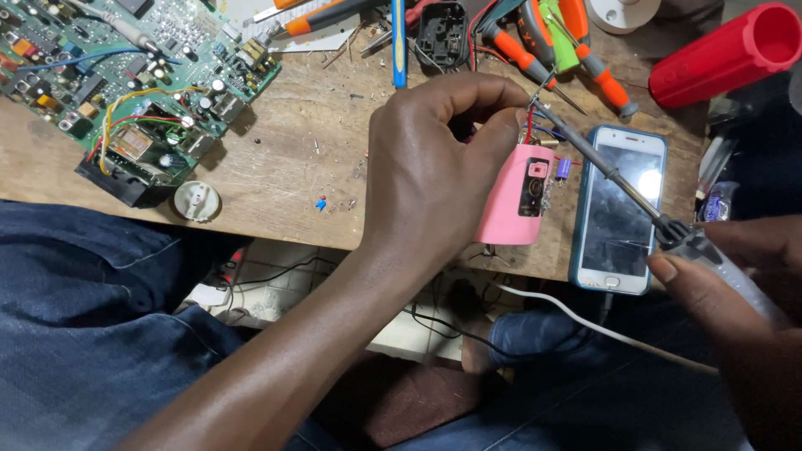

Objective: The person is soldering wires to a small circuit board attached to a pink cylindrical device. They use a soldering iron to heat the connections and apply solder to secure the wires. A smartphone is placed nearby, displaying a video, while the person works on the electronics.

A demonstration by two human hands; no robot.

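My left hand grips a small pink plastic device standing on the wooden workbench, with fingers curled over its top where red and blue wires stick out. My right hand holds a soldering iron by its pale handle. The iron's metal tip reaches up and left to the wires at the top of the pink device, beside my left fingertips. A small dark circuit piece shows on the device's side.
A green circuit board lies at the far left, with a white round cap near the edge. A smartphone in a blue case lies right of the device. Orange-handled tools, a blue pen and a red cylinder crowd the back.
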